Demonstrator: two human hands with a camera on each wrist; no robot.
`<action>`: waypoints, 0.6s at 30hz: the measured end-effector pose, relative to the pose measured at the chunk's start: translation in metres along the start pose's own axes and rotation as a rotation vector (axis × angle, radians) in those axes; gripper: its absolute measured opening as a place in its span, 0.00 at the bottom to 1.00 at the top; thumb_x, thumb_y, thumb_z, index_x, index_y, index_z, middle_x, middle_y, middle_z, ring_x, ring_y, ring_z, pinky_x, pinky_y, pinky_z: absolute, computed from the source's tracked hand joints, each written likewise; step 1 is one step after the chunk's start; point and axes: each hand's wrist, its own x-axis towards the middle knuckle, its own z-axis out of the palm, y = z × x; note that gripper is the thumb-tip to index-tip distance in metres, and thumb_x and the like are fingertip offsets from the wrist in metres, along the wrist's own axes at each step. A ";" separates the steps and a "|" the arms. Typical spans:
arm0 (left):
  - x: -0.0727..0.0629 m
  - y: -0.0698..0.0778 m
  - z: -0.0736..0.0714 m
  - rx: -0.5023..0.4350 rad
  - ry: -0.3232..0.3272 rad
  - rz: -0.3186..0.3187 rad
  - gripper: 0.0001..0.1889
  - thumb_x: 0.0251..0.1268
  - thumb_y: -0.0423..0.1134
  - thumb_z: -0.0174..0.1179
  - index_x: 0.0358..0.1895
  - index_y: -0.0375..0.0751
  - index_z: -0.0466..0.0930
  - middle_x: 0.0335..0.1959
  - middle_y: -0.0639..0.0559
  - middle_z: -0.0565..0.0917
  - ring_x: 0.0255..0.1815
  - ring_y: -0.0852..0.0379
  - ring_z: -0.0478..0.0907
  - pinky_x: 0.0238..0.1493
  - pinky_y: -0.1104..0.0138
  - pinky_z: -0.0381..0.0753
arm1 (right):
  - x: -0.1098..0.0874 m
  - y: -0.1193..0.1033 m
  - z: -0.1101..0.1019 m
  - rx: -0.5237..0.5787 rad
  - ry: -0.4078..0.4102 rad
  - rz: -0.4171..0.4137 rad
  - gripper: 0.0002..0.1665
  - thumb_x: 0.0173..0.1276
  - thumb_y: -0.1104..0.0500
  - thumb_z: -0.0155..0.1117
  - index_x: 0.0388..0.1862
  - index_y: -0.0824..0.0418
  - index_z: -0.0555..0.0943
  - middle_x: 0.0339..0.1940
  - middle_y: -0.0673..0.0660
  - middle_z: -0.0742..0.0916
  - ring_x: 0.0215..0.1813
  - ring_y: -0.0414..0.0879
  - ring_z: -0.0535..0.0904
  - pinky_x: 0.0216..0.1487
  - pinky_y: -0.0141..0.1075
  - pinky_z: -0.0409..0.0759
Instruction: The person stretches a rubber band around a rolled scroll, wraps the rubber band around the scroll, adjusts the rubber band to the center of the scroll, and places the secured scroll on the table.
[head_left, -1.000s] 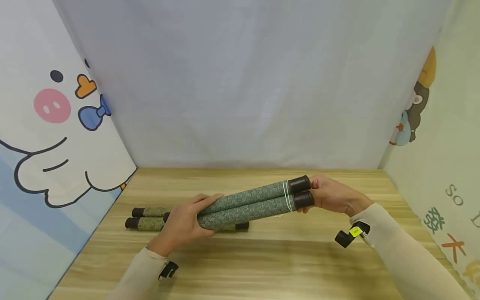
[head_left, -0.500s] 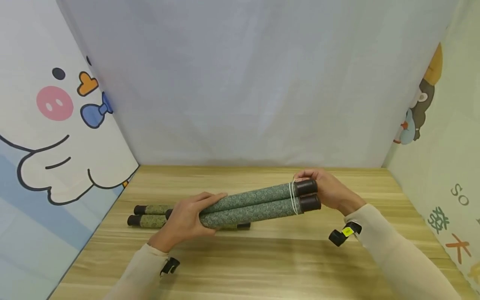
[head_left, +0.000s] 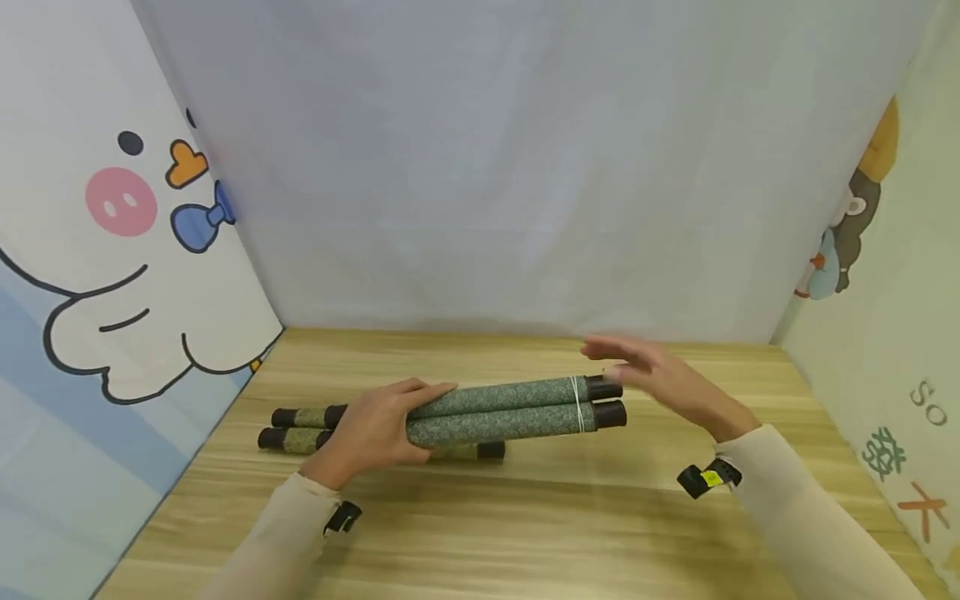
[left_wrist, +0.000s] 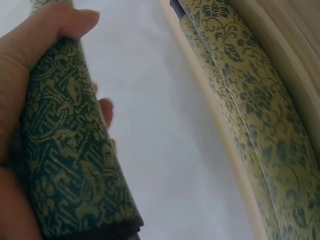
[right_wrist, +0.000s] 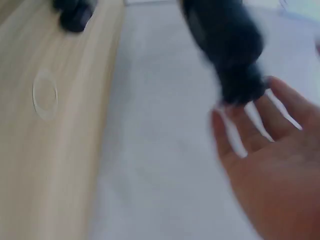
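My left hand (head_left: 378,429) grips a pair of rolled scrolls (head_left: 495,412), covered in green patterned brocade with dark end knobs (head_left: 610,414). They are held side by side above the table, nearly level. A thin white band (head_left: 577,404) loops round both close to their right ends. My right hand (head_left: 671,379) is at those ends with its fingers extended; in the right wrist view the fingertips are right at a blurred dark knob (right_wrist: 242,87). Two olive-yellow brocade scrolls (head_left: 300,440) lie on the table behind the left hand, partly hidden by it and the green pair.
The wood-grain table (head_left: 540,533) runs back to a pale cloth (head_left: 487,167). Printed cartoon panels stand at the left (head_left: 120,275) and right (head_left: 885,333). A pale thin loop (right_wrist: 45,95) shows on the table in the right wrist view.
The right ends of the green scrolls have tilted down to nearly level. My right hand has come off the band and its fingers have straightened. The left hand keeps its grip.
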 end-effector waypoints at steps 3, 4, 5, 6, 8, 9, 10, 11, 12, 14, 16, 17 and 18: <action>0.005 0.003 0.004 0.013 -0.049 -0.024 0.48 0.41 0.48 0.83 0.73 0.62 0.72 0.57 0.54 0.82 0.12 0.68 0.60 0.18 0.68 0.61 | -0.002 -0.009 0.017 -0.636 -0.081 -0.047 0.49 0.66 0.40 0.72 0.77 0.63 0.67 0.67 0.64 0.79 0.67 0.61 0.74 0.66 0.58 0.70; 0.007 0.004 0.004 0.023 -0.060 -0.033 0.48 0.41 0.48 0.83 0.73 0.61 0.72 0.57 0.54 0.82 0.12 0.68 0.61 0.18 0.68 0.62 | 0.001 -0.010 0.025 -0.795 -0.092 -0.069 0.52 0.61 0.39 0.75 0.75 0.65 0.68 0.65 0.64 0.80 0.66 0.62 0.75 0.65 0.59 0.70; 0.008 0.006 0.005 0.032 -0.067 -0.041 0.48 0.41 0.48 0.83 0.73 0.61 0.73 0.57 0.54 0.82 0.13 0.67 0.62 0.18 0.67 0.62 | 0.003 -0.011 0.032 -0.914 -0.093 -0.074 0.54 0.58 0.37 0.77 0.74 0.66 0.69 0.62 0.64 0.81 0.64 0.61 0.76 0.65 0.57 0.71; 0.010 0.008 0.007 0.043 -0.073 -0.043 0.48 0.41 0.48 0.83 0.73 0.61 0.73 0.57 0.54 0.82 0.13 0.67 0.62 0.18 0.67 0.62 | 0.004 -0.010 0.038 -1.004 -0.083 -0.078 0.54 0.55 0.38 0.79 0.72 0.66 0.70 0.60 0.62 0.82 0.63 0.60 0.76 0.64 0.56 0.71; 0.014 0.013 0.011 0.053 -0.083 -0.027 0.47 0.42 0.49 0.83 0.73 0.60 0.73 0.56 0.55 0.82 0.15 0.67 0.66 0.19 0.67 0.64 | 0.008 -0.007 0.049 -1.093 -0.070 -0.112 0.52 0.52 0.41 0.82 0.69 0.65 0.72 0.56 0.61 0.83 0.61 0.58 0.78 0.65 0.54 0.71; 0.017 0.016 0.014 0.052 -0.087 -0.012 0.47 0.42 0.50 0.83 0.73 0.60 0.73 0.55 0.54 0.82 0.17 0.67 0.67 0.19 0.67 0.66 | 0.009 -0.005 0.054 -1.112 -0.074 -0.137 0.52 0.52 0.42 0.83 0.69 0.65 0.72 0.55 0.60 0.83 0.59 0.57 0.78 0.64 0.54 0.71; 0.019 0.019 0.016 0.048 -0.090 0.005 0.47 0.42 0.50 0.82 0.73 0.59 0.73 0.55 0.54 0.83 0.19 0.66 0.70 0.20 0.67 0.68 | 0.009 -0.005 0.058 -1.114 -0.087 -0.160 0.53 0.52 0.42 0.83 0.70 0.64 0.71 0.55 0.60 0.83 0.58 0.56 0.78 0.63 0.53 0.72; 0.020 0.021 0.018 0.045 -0.095 0.020 0.47 0.43 0.51 0.82 0.73 0.59 0.73 0.54 0.54 0.83 0.21 0.65 0.73 0.21 0.66 0.70 | 0.010 -0.004 0.061 -1.110 -0.100 -0.189 0.54 0.53 0.41 0.82 0.72 0.64 0.69 0.54 0.59 0.82 0.57 0.55 0.79 0.62 0.52 0.73; 0.021 0.022 0.019 0.047 -0.100 0.034 0.47 0.43 0.52 0.82 0.73 0.59 0.73 0.54 0.55 0.83 0.24 0.65 0.75 0.23 0.66 0.72 | 0.009 -0.003 0.063 -1.094 -0.113 -0.223 0.54 0.55 0.40 0.80 0.74 0.63 0.68 0.54 0.59 0.82 0.57 0.54 0.79 0.62 0.52 0.74; 0.020 0.021 0.020 0.044 -0.115 0.045 0.46 0.43 0.52 0.82 0.73 0.58 0.74 0.53 0.55 0.83 0.29 0.63 0.79 0.26 0.65 0.75 | 0.006 -0.003 0.065 -1.056 -0.130 -0.261 0.58 0.58 0.37 0.77 0.78 0.62 0.64 0.57 0.59 0.82 0.57 0.54 0.79 0.60 0.53 0.75; 0.016 0.017 0.018 0.042 -0.134 0.028 0.47 0.43 0.52 0.82 0.73 0.59 0.73 0.54 0.55 0.83 0.34 0.60 0.81 0.29 0.63 0.78 | 0.001 -0.002 0.063 -1.035 -0.114 -0.236 0.62 0.57 0.33 0.76 0.81 0.60 0.60 0.60 0.58 0.81 0.59 0.54 0.78 0.60 0.53 0.75; 0.014 0.014 0.017 0.044 -0.142 0.016 0.47 0.43 0.52 0.82 0.73 0.59 0.73 0.56 0.54 0.83 0.36 0.59 0.82 0.30 0.62 0.79 | -0.001 0.000 0.060 -1.047 -0.098 -0.216 0.63 0.55 0.32 0.76 0.81 0.60 0.60 0.60 0.58 0.81 0.60 0.54 0.79 0.60 0.54 0.75; 0.011 0.011 0.015 0.042 -0.147 0.007 0.47 0.43 0.52 0.82 0.73 0.59 0.74 0.57 0.54 0.83 0.39 0.57 0.83 0.32 0.60 0.81 | -0.004 0.001 0.058 -1.056 -0.088 -0.191 0.64 0.54 0.33 0.77 0.80 0.61 0.62 0.61 0.58 0.82 0.60 0.55 0.79 0.61 0.55 0.74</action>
